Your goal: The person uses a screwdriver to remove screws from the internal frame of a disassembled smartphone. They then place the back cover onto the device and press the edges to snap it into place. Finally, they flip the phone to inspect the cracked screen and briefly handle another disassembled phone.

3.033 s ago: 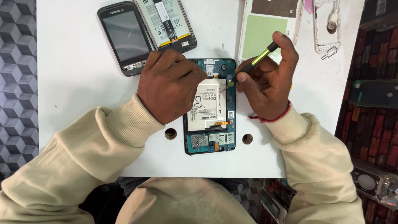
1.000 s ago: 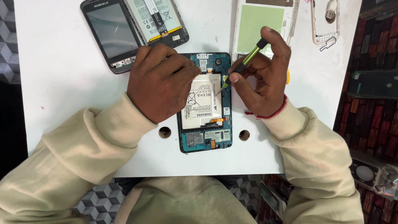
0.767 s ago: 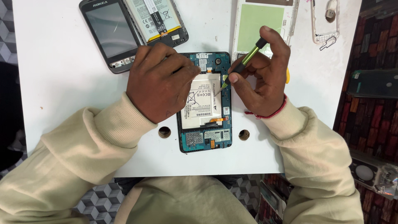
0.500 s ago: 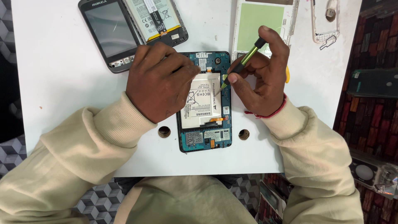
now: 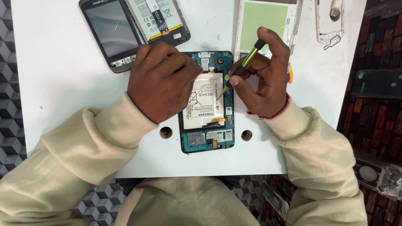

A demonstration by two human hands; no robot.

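Observation:
An opened tablet [image 5: 208, 138] with a teal circuit board and a white battery [image 5: 205, 102] lies face down at the middle of the white table [image 5: 58, 75]. My left hand [image 5: 161, 86] presses flat on its upper left part, fingers over the battery's top edge. My right hand [image 5: 264, 79] pinches a green and black screwdriver [image 5: 243, 67], whose tip rests at the battery's right edge.
A dark phone [image 5: 111, 33] and an opened phone with a battery [image 5: 157, 19] lie at the top left. A white tablet frame with a green panel [image 5: 264, 21] lies at the top, and a white phone cover [image 5: 331, 19] at the top right. Two round holes [image 5: 166, 132] flank the tablet.
The view shifted slightly between the earliest frame and the later ones. Both hands stay in the same places, left on the tablet, right holding the screwdriver at the battery's edge.

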